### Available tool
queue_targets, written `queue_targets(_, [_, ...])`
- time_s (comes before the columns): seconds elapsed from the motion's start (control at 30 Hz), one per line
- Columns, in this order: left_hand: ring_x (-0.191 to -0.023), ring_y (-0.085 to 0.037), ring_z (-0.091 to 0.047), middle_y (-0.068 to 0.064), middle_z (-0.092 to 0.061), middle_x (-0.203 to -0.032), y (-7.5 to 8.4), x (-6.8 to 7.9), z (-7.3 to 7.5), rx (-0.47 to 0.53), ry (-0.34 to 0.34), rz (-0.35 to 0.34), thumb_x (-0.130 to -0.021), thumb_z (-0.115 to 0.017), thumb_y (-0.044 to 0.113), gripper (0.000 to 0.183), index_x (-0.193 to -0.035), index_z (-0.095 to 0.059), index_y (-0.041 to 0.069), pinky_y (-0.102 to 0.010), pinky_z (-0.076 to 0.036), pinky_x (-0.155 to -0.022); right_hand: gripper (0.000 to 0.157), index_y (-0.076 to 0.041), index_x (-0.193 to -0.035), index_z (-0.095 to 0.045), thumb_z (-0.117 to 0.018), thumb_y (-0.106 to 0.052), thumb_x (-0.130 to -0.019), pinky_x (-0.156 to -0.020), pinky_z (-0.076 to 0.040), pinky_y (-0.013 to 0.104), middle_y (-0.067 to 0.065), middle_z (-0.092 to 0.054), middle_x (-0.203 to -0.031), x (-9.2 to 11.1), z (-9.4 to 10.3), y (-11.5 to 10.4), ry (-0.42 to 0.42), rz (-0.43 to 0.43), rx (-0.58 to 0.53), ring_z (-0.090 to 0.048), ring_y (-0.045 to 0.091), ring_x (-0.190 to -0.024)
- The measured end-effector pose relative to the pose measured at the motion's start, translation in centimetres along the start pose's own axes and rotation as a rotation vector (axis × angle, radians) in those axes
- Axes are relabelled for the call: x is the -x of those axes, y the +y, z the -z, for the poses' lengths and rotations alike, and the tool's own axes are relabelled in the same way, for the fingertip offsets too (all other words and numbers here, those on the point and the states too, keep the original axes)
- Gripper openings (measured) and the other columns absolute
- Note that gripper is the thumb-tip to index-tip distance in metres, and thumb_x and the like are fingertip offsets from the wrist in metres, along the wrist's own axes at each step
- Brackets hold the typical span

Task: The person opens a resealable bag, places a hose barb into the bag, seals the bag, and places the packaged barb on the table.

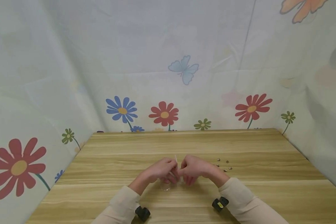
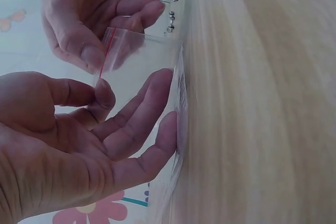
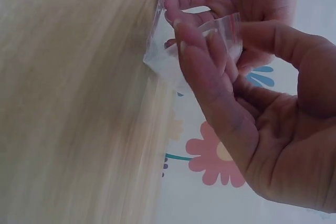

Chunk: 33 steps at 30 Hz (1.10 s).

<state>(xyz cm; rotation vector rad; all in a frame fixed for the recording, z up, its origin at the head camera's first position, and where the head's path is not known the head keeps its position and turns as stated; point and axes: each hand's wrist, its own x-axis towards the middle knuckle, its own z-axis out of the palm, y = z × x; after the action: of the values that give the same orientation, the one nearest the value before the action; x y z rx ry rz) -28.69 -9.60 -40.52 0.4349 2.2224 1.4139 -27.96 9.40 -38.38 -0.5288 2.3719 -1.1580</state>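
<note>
A clear zip-lock bag (image 2: pixel 152 56) with a red line along its top stands between the two hands, its lower end down at the tabletop. My left hand (image 1: pixel 165 169) pinches the bag's red-lined edge between thumb and forefinger, while its other fingers lie loosely bent along the side. From the opposite side my right hand (image 1: pixel 194 168) pinches the same edge near its corner. In the right wrist view, the fingers hide much of the bag (image 3: pixel 163 66). Part of the bag lies flat under the left fingertips in the left wrist view.
Several small shiny metal pieces (image 1: pixel 230 168) lie scattered on the wooden table (image 1: pixel 123 149), just beyond the right forearm. A black wrist camera (image 1: pixel 220 204) sits on the right sleeve, another (image 1: pixel 142 213) on the left. Behind the table hangs a flower-print cloth (image 1: pixel 145 74).
</note>
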Motion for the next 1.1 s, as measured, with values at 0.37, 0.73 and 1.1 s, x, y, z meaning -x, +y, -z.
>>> queue_targets(0.37, [-0.073, -0.021, -0.066, -0.008, -0.069, -0.084, 0.0, -0.3, 0.1, -0.015, 0.015, -0.009, -0.104, -0.047, 0.020, 0.023, -0.094, -0.061, 0.005, -0.033, -0.052, -0.055, 0.028, 0.002, -0.070, -0.068, -0.059, -0.008, -0.094, -0.048, -0.054, 0.034, 0.012, -0.065, -0.057, 0.5, -0.3, -0.7, -0.040, 0.040, 0.034, -0.065, 0.020, -0.049])
queue_targets(0.73, [-0.062, -0.015, -0.045, -0.002, -0.044, -0.071, -0.1, -0.3, 0.3, 0.045, 0.010, -0.005, -0.102, -0.054, 0.021, 0.022, -0.092, -0.065, 0.006, -0.027, -0.044, -0.050, 0.027, 0.001, -0.067, -0.067, -0.060, -0.007, -0.092, -0.046, -0.053, 0.032, 0.007, -0.063, -0.056, 0.8, -0.3, -0.9, -0.044, 0.071, 0.055, -0.064, 0.019, -0.049])
queue_targets(1.1, [-0.065, -0.017, -0.045, -0.003, -0.046, -0.076, -0.2, -0.3, 0.4, 0.093, -0.010, 0.006, -0.104, -0.054, 0.028, 0.026, -0.089, -0.060, 0.008, -0.030, -0.047, -0.055, 0.034, 0.001, -0.077, -0.070, -0.063, -0.024, -0.099, -0.052, -0.055, 0.037, 0.012, -0.067, -0.067, 0.2, 0.5, 0.1, -0.060, 0.043, 0.000, -0.067, 0.024, -0.056])
